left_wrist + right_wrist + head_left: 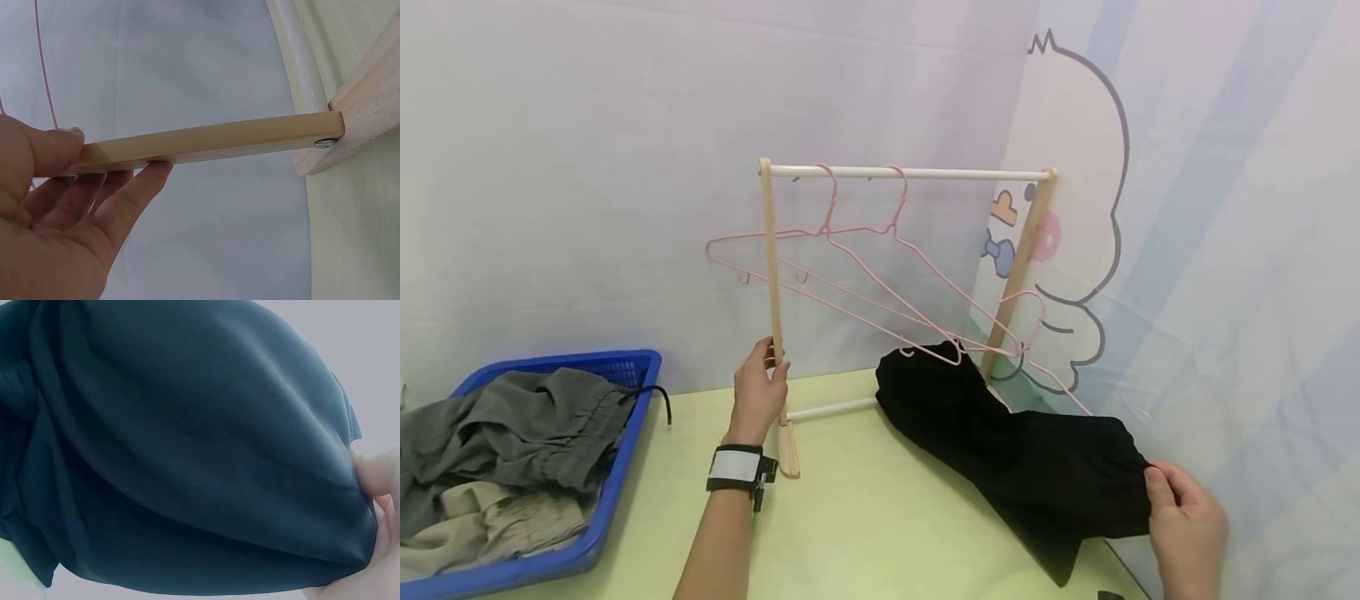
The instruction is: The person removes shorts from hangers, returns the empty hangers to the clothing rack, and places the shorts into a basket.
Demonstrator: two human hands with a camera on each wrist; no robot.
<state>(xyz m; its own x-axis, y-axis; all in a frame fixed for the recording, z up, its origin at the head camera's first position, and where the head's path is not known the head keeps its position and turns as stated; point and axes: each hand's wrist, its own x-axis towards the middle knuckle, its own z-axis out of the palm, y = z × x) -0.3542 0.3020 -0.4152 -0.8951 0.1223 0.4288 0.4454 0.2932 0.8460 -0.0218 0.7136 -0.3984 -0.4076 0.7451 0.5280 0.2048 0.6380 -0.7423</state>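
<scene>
My left hand [758, 396] grips the near wooden post [772, 275] of a small clothes rack, thumb on one side and fingers on the other. In the left wrist view, the post [219, 139] runs from that hand to the rack's foot [369, 94]. At the right, my right hand [1191, 525] pinches the edge of a black garment [1067, 467] between thumb and fingers. The garment [187, 437] fills most of the right wrist view. A pink hanger [1056, 382] stands at the garment's upper edge, its lower part hidden by the cloth.
Two pink hangers [865, 271] hang from the rack's white top rail [925, 173]. On the left, a blue basket [617, 492] holds grey clothing [535, 425] and beige clothing [497, 517]. Everything stands on a pale yellow-green table [865, 517] before a light curtain [587, 167].
</scene>
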